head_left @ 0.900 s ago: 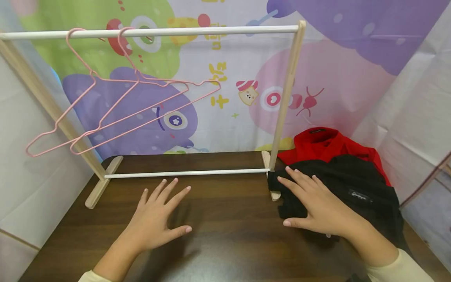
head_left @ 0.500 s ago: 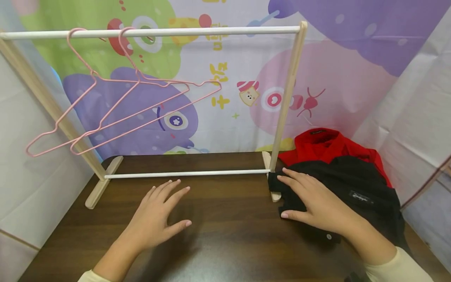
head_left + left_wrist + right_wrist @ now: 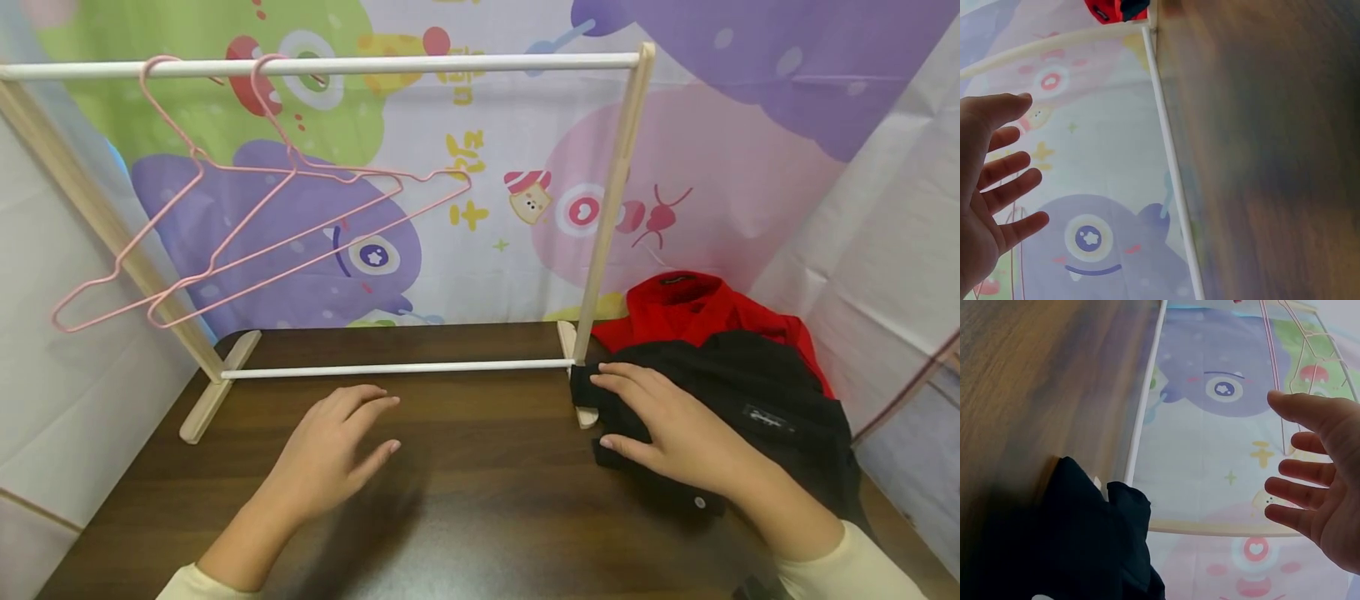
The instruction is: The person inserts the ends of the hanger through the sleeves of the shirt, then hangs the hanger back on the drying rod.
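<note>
My left hand (image 3: pixel 322 454) hovers over the dark wooden table, fingers loosely bent and apart from the thumb, holding nothing. In the left wrist view the same hand (image 3: pixel 991 194) has its fingers spread. The right hand (image 3: pixel 671 429) is held above a folded black garment (image 3: pixel 795 450), its grip empty; in the right wrist view that hand (image 3: pixel 1322 481) appears apart from the black cloth (image 3: pixel 1091 544). Partly under the black garment lies a red collared garment (image 3: pixel 697 308). Two pink wire hangers (image 3: pixel 202 158) hang from the upper bar of a small clothes rack.
The rack has a white top bar (image 3: pixel 450 63), a white lower bar (image 3: pixel 397 368) and wooden side posts (image 3: pixel 611 200). Its feet (image 3: pixel 202 412) stand on the table (image 3: pixel 487 517). A printed cartoon curtain (image 3: pixel 487 275) hangs behind, with white cloth at both sides.
Both hands have stayed about where they were. Their fingers have gone from widely spread to more bent and closer together, the left hand's most clearly. The garments, hangers and rack have not moved.
</note>
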The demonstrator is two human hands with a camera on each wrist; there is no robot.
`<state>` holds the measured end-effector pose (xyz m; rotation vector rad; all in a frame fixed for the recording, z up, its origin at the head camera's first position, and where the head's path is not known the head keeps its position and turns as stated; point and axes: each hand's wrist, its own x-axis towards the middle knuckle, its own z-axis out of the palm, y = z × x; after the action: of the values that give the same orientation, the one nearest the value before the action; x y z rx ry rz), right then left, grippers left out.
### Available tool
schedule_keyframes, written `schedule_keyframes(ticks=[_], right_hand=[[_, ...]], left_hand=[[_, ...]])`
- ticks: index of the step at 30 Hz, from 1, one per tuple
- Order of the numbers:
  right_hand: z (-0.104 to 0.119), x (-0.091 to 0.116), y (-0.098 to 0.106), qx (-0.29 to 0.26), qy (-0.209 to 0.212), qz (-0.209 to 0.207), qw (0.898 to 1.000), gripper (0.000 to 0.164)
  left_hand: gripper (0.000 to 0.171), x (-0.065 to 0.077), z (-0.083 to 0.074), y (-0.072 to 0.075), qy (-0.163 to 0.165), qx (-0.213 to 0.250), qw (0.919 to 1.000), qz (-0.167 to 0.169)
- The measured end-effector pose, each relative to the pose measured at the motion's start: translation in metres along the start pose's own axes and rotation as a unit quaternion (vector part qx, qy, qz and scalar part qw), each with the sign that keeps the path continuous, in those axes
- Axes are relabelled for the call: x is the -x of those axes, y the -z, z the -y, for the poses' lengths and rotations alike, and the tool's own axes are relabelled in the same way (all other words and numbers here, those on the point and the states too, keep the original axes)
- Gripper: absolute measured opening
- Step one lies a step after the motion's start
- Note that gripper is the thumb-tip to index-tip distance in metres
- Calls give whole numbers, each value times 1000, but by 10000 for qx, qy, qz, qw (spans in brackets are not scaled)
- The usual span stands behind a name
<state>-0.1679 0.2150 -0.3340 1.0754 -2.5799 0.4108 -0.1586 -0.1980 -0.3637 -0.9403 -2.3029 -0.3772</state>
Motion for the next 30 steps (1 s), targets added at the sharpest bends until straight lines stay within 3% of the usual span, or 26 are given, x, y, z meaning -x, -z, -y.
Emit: schedule_keyframes(ticks=[9, 21, 30], right_hand=[[3, -3, -3, 16, 287, -260, 9992, 58], [4, 2, 2, 78, 144, -316, 9994, 52], [1, 11, 4, 173, 100, -527, 9984, 53]], left_hand=[[38, -6, 0, 3, -92, 201, 9991, -372], [31, -16, -13, -4, -172, 430, 9954, -841], [25, -25, -24, -8, -251, 642, 9942, -828]])
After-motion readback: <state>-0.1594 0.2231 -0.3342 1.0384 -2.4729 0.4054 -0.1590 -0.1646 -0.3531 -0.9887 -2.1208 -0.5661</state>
